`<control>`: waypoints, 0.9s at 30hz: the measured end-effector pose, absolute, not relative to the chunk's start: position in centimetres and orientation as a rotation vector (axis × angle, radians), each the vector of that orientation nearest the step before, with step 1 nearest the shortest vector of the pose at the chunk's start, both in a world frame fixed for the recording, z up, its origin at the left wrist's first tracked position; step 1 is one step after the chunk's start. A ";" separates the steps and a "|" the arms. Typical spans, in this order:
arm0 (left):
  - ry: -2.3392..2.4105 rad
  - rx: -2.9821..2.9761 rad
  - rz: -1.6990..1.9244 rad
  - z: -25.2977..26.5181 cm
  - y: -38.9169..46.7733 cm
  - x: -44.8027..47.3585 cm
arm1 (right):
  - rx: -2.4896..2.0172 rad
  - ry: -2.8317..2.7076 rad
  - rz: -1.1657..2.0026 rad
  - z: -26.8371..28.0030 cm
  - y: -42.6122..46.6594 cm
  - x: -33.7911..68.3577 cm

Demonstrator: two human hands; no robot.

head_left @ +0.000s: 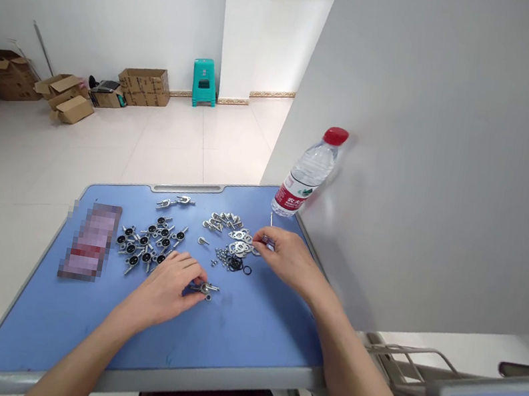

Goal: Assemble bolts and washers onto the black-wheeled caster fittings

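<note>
Seemingly picking parts, a person's left hand [170, 282] grips a metal fitting [207, 288] while the right hand [287, 256], its hold unclear from here, reaches flat plates [238, 248] at the fitting's one o'clock, the next move likely a fine pinch.

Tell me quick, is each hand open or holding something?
Left hand: closed, holding a metal part.
Right hand: at the plates; can't tell if it's closed on anything.
</note>
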State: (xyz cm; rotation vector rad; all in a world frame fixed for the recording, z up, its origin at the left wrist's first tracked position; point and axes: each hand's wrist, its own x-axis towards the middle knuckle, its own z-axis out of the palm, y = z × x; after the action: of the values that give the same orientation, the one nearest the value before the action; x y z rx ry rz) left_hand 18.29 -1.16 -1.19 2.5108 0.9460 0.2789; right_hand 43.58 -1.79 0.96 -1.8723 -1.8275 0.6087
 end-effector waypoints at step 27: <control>0.983 2.511 0.379 -0.1 -0.6 17.8 | -1.939 -2.435 0.660 -0.1 -2.4 42.7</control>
State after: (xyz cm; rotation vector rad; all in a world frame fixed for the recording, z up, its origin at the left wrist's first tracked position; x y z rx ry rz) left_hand 17.78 -0.56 -0.08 2.5112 0.9828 0.3790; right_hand 42.74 -2.45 -0.06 -1.9391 -2.4346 0.6597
